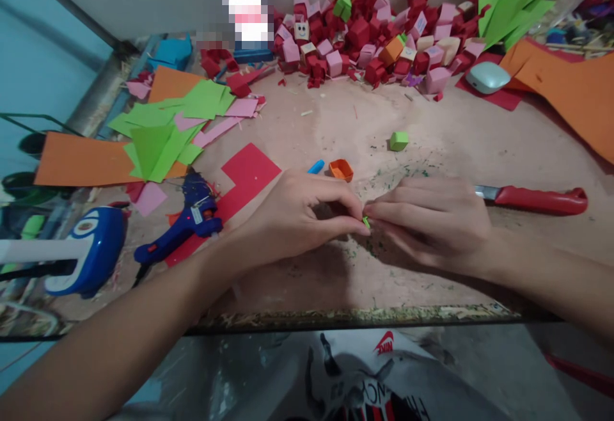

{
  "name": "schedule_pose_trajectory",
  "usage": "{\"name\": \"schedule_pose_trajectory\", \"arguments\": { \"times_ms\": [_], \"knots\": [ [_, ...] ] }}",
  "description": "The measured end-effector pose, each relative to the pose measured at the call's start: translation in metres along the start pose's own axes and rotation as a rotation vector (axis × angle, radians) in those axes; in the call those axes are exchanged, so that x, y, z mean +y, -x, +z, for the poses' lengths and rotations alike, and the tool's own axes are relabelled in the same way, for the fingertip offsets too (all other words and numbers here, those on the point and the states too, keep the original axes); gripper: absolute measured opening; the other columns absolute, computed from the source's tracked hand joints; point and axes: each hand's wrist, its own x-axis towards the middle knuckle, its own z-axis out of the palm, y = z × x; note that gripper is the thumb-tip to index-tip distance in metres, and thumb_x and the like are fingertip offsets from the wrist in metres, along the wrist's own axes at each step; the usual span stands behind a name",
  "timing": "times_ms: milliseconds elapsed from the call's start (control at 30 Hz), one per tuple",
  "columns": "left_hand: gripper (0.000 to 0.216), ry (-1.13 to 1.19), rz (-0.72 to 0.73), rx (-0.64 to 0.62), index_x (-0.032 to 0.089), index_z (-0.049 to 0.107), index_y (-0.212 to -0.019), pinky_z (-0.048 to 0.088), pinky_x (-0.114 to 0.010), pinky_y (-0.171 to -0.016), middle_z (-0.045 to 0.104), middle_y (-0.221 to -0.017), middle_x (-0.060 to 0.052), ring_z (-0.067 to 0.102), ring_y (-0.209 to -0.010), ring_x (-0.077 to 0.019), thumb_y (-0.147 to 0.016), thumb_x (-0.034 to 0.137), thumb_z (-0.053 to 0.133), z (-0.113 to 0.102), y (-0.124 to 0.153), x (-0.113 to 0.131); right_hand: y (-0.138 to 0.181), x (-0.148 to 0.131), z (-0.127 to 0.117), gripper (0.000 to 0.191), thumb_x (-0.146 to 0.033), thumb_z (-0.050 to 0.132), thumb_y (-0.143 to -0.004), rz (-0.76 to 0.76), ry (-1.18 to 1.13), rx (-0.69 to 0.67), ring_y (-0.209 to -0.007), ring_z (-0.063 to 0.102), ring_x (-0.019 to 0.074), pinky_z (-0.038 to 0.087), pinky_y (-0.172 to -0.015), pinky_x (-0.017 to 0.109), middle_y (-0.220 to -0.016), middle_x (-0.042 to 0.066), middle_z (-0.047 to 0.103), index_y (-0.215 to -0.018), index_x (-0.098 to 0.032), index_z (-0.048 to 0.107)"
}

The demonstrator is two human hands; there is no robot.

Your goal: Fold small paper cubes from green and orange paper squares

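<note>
My left hand (316, 206) and my right hand (426, 219) meet over the middle of the wooden table. Between their fingertips is a small bright green piece of paper (366, 222), mostly hidden by the fingers. Both hands are closed in a pinch on it. Just beyond my left hand lie a small open orange paper box (341, 169) and the tip of a blue stick-like thing (316, 167). A small green paper cube (398, 141) sits farther back. To the right of my right hand rests a red-handled knife (540, 199), its blade partly hidden behind the hand.
A blue glue gun (180, 232) lies at left by red paper (252, 168). Green sheets (163, 142) and orange paper (86, 160) are stacked behind it. Many small paper boxes (359, 34) pile along the back. A light computer mouse (488, 78) sits back right, near orange sheets (570, 91).
</note>
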Motion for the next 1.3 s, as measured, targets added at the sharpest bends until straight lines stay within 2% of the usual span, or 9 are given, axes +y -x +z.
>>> {"name": "schedule_pose_trajectory", "arguments": {
  "times_ms": [167, 367, 533, 633, 1100, 1300],
  "knots": [
    [0.01, -0.031, -0.015, 0.057, 0.022, 0.081, -0.087, 0.059, -0.022, -0.075, 0.084, -0.087, 0.0, 0.076, -0.077, -0.0147, -0.087, 0.028, 0.088, 0.003, -0.001, 0.002, 0.005, 0.0, 0.003, 0.006, -0.02, 0.069, -0.103, -0.008, 0.105, 0.032, -0.071, 0.07, 0.0187, 0.047, -0.06, 0.035, -0.091, 0.003, 0.081, -0.108, -0.024, 0.069],
    [0.005, -0.136, 0.035, 0.108, 0.025, 0.086, -0.093, 0.061, -0.021, -0.082, 0.087, -0.094, 0.001, 0.08, -0.083, -0.0146, -0.094, 0.028, 0.082, 0.009, 0.002, 0.001, 0.007, -0.003, 0.005, 0.004, -0.027, 0.069, -0.104, 0.103, 0.17, 0.048, -0.065, 0.068, 0.0188, 0.045, -0.059, 0.035, -0.08, 0.002, 0.075, -0.101, -0.024, 0.069],
    [0.007, -0.185, 0.077, 0.162, 0.027, 0.088, -0.09, 0.061, -0.02, -0.08, 0.087, -0.091, 0.001, 0.081, -0.081, -0.0138, -0.095, 0.03, 0.083, 0.01, 0.005, 0.003, 0.001, -0.006, 0.0, 0.007, -0.024, 0.065, -0.106, 0.142, 0.073, 0.028, -0.065, 0.065, 0.0173, 0.044, -0.059, 0.032, -0.078, 0.002, 0.072, -0.101, -0.024, 0.069],
    [0.007, -0.173, 0.05, 0.196, 0.027, 0.088, -0.087, 0.061, -0.02, -0.078, 0.087, -0.09, 0.001, 0.081, -0.079, -0.014, -0.093, 0.03, 0.085, 0.009, 0.005, 0.005, -0.002, -0.006, -0.003, 0.006, -0.02, 0.065, -0.106, 0.144, 0.012, 0.002, -0.066, 0.066, 0.0173, 0.044, -0.059, 0.032, -0.079, 0.002, 0.072, -0.103, -0.023, 0.07],
    [0.012, -0.023, -0.074, 0.193, 0.022, 0.084, -0.081, 0.057, -0.02, -0.062, 0.082, -0.077, 0.0, 0.074, -0.067, -0.0132, -0.09, 0.029, 0.086, 0.009, 0.005, 0.006, -0.006, -0.005, -0.004, 0.018, -0.012, 0.058, -0.103, 0.109, -0.153, -0.036, -0.069, 0.069, 0.0175, 0.05, -0.061, 0.031, -0.082, 0.003, 0.075, -0.11, -0.024, 0.07],
    [0.014, 0.114, -0.131, 0.141, 0.02, 0.082, -0.079, 0.058, -0.023, -0.062, 0.081, -0.077, -0.003, 0.074, -0.067, -0.0149, -0.089, 0.029, 0.086, 0.009, 0.005, 0.004, -0.005, -0.007, -0.004, 0.014, -0.016, 0.062, -0.104, 0.199, -0.219, -0.054, -0.071, 0.073, 0.0173, 0.053, -0.064, 0.03, -0.086, 0.003, 0.079, -0.109, -0.024, 0.072]
  ]
}}
